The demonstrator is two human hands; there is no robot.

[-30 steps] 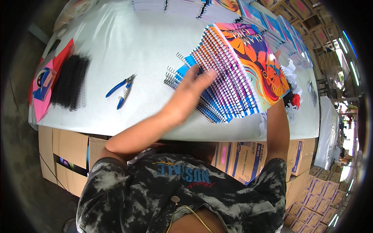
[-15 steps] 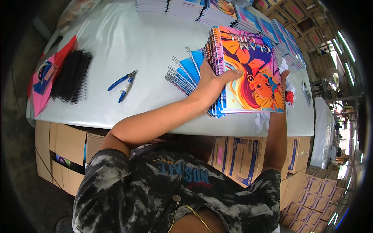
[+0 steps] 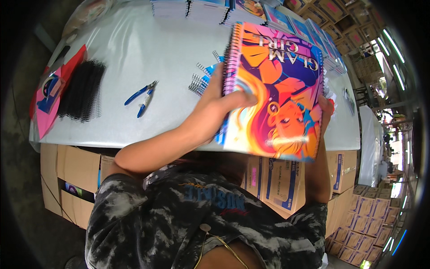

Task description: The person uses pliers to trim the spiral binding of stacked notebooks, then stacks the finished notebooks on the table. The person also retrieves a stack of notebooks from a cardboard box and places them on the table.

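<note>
A stack of spiral notebooks [image 3: 273,89] with colourful illustrated covers is held up between my two hands, over the near edge of the table. My left hand [image 3: 224,101] grips its left, coil-bound side, thumb across the top cover. On the opposite side, my right hand [image 3: 325,110] closes round the edge, its fingers mostly hidden behind the stack. Behind my left hand, several blue-covered spiral notebooks [image 3: 204,76] lie fanned out, partly covered by the held stack. Blue-handled pliers [image 3: 142,98] rest on the table to the left, their handles spread.
Black wire coils [image 3: 83,89] lie at the left beside a red and pink sheet [image 3: 49,107] with a tape roll. Rows of stacked notebooks [image 3: 208,13] line the table's far side. Cardboard boxes [image 3: 280,184] stand under the near edge, and more boxes [image 3: 363,219] are piled at right.
Both hands have brought the notebook stack nearer to me and slightly left, with its cover now tipped more toward view. The fanned blue notebooks are more hidden behind it.
</note>
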